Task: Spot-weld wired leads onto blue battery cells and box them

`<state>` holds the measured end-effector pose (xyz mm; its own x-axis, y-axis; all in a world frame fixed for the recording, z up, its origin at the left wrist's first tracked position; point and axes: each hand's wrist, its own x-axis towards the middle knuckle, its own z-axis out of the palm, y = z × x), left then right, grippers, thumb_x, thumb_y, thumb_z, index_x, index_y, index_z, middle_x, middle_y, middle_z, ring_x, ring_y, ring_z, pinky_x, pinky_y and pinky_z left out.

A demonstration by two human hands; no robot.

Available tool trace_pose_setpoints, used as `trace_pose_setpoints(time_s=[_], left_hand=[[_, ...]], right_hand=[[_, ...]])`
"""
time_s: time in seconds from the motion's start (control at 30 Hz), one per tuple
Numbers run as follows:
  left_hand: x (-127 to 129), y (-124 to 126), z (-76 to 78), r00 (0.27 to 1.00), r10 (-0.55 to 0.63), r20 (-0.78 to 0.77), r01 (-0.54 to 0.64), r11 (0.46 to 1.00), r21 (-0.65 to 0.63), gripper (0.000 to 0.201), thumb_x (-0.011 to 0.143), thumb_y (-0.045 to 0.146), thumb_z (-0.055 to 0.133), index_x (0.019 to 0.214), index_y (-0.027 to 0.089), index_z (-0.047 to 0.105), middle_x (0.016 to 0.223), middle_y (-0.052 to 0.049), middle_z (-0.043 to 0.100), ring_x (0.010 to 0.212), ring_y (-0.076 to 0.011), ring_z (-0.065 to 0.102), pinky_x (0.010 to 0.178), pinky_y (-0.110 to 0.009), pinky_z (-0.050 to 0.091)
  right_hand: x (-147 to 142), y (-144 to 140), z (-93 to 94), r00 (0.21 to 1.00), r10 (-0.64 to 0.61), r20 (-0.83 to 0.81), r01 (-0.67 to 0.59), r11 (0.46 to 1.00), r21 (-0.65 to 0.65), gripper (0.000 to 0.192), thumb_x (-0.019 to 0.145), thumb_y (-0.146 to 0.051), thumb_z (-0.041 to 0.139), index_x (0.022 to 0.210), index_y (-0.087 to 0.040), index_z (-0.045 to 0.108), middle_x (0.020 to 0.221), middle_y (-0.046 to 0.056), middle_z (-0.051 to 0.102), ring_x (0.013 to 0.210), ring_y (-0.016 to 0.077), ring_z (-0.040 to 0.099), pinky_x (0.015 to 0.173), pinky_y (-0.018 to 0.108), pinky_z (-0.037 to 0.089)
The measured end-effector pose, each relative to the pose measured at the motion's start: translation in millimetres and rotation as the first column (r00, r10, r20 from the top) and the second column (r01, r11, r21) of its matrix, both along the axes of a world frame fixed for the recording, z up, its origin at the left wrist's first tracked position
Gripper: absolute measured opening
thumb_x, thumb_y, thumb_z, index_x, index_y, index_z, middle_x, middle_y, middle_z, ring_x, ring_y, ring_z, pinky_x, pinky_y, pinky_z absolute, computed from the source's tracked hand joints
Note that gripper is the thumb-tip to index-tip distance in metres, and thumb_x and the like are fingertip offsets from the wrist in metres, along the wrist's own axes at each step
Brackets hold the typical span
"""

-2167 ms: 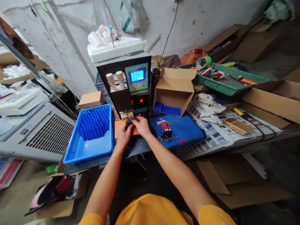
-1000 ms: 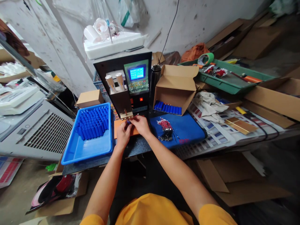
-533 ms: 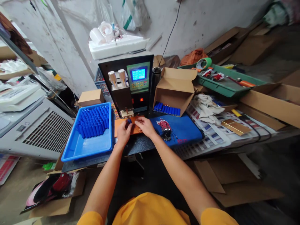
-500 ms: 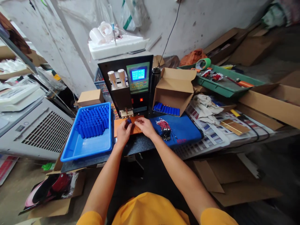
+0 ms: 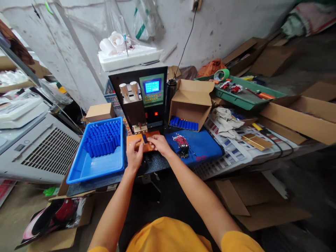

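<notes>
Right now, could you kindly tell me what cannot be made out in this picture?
All in the head view:
Machine display, text: too small.
Right hand, contact with blue cylinder: too small to judge.
Rear tray cylinders, lower parts: hidden by front rows.
Far-right carton: cut off by picture's edge.

Left hand (image 5: pixel 134 155) plus right hand (image 5: pixel 162 145), yours: two. Blue cylinder (image 5: pixel 144 138) between them: one. Orange board (image 5: pixel 131 138): one. Your machine (image 5: pixel 135 113): one; silver cylinders (image 5: pixel 134 91): two; screen (image 5: pixel 152 87): one. Blue tray (image 5: pixel 105 168): one, its packed cylinders (image 5: pixel 103 140) too dense to count. Green tray (image 5: pixel 236 99): one. Green tape roll (image 5: pixel 226 73): one. Black bottle (image 5: pixel 171 91): one.
</notes>
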<state>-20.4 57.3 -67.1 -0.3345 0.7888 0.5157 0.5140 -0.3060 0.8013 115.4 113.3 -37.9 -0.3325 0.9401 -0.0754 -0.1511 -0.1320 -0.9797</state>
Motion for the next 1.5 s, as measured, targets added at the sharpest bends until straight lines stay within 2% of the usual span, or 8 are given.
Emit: trace_pose_setpoints(time_s=[0.17, 0.37, 0.67, 0.87, 1.17, 1.27, 1.37, 1.5], left_hand=[[12, -22, -4.0, 0.966, -0.05, -0.253, 0.049, 0.999, -0.011, 0.012, 0.084, 0.033, 0.064, 0.084, 0.022, 0.069, 0.092, -0.007, 0.072, 0.102, -0.0253, 0.063, 0.102, -0.045, 0.042], [19, -16, -8.8, 0.973, 0.004, -0.231, -0.013, 0.999, -0.039, 0.014, 0.087, 0.028, 0.059, 0.078, 0.022, 0.067, 0.089, -0.006, 0.072, 0.097, -0.024, 0.064, 0.097, -0.043, 0.042], [3, -13, 3.3, 0.945, -0.147, -0.291, 0.104, 0.982, -0.159, 0.014, 0.09, 0.024, 0.053, 0.081, 0.021, 0.064, 0.084, -0.006, 0.067, 0.082, -0.0218, 0.059, 0.079, -0.035, 0.042], [1, -10, 3.6, 0.945, -0.163, -0.283, 0.117, 0.978, -0.174, 0.019, 0.09, 0.026, 0.052, 0.073, 0.021, 0.058, 0.075, -0.004, 0.062, 0.073, -0.0195, 0.055, 0.071, -0.032, 0.04], [-1, -9, 1.8, 0.96, -0.176, -0.217, 0.162, 0.984, -0.078, 0.014, 0.09, 0.026, 0.051, 0.083, 0.019, 0.062, 0.083, -0.005, 0.063, 0.081, -0.0184, 0.059, 0.076, -0.032, 0.048], [-3, -8, -1.2, 0.952, -0.083, -0.294, 0.09, 0.996, 0.011, 0.015, 0.088, 0.024, 0.055, 0.097, 0.018, 0.065, 0.108, -0.011, 0.061, 0.107, -0.0232, 0.058, 0.093, -0.038, 0.049], [-6, -3, -5.2, 0.911, -0.13, -0.392, 0.128, 0.991, -0.031, 0.034, 0.087, 0.023, 0.057, 0.121, 0.02, 0.063, 0.133, -0.015, 0.052, 0.126, -0.0278, 0.051, 0.103, -0.043, 0.045], [-10, 9, -9.1, 0.885, -0.245, -0.395, 0.221, 0.97, -0.105, 0.042, 0.089, 0.023, 0.055, 0.131, 0.02, 0.057, 0.123, -0.015, 0.061, 0.109, -0.0249, 0.061, 0.093, -0.041, 0.05]], right_hand=[[-5, -2, 0.2, 0.995, -0.049, -0.092, 0.042, 0.996, -0.073, 0.037, 0.066, -0.046, 0.075, 0.057, -0.018, 0.053, 0.044, -0.004, 0.049, 0.036, 0.0058, 0.039, 0.035, 0.017, 0.026], [-6, -3, -0.6, 0.993, -0.047, -0.104, 0.04, 0.996, -0.074, 0.04, 0.066, -0.048, 0.076, 0.057, -0.018, 0.051, 0.045, -0.004, 0.05, 0.037, 0.006, 0.04, 0.036, 0.017, 0.027], [11, -6, 0.8, 0.972, 0.164, 0.17, -0.207, 0.937, 0.281, 0.018, 0.073, -0.033, 0.07, 0.076, -0.016, 0.065, 0.07, 0.001, 0.065, 0.064, 0.0134, 0.059, 0.061, 0.025, 0.049], [13, -4, -8.2, 0.959, 0.112, 0.262, -0.21, 0.901, 0.38, 0.014, 0.078, -0.028, 0.064, 0.075, -0.016, 0.067, 0.073, 0.002, 0.067, 0.069, 0.0153, 0.06, 0.067, 0.026, 0.048], [15, -5, -8.3, 0.977, 0.116, 0.179, -0.168, 0.935, 0.312, 0.017, 0.074, -0.031, 0.068, 0.071, -0.015, 0.066, 0.066, 0.001, 0.064, 0.062, 0.0131, 0.056, 0.06, 0.024, 0.045], [15, -4, -6.1, 0.994, 0.053, 0.092, -0.073, 0.971, 0.227, 0.022, 0.073, -0.037, 0.069, 0.07, -0.015, 0.064, 0.055, -0.003, 0.057, 0.05, 0.0101, 0.049, 0.05, 0.022, 0.04], [15, -3, -5.0, 1.0, 0.005, 0.003, -0.005, 0.989, 0.147, 0.026, 0.07, -0.041, 0.069, 0.07, -0.016, 0.063, 0.049, -0.005, 0.052, 0.043, 0.0078, 0.042, 0.042, 0.02, 0.032], [15, -1, -4.2, 0.996, -0.043, -0.081, 0.049, 0.996, 0.07, 0.03, 0.066, -0.044, 0.071, 0.068, -0.016, 0.062, 0.048, -0.005, 0.051, 0.041, 0.0066, 0.04, 0.039, 0.019, 0.029]])
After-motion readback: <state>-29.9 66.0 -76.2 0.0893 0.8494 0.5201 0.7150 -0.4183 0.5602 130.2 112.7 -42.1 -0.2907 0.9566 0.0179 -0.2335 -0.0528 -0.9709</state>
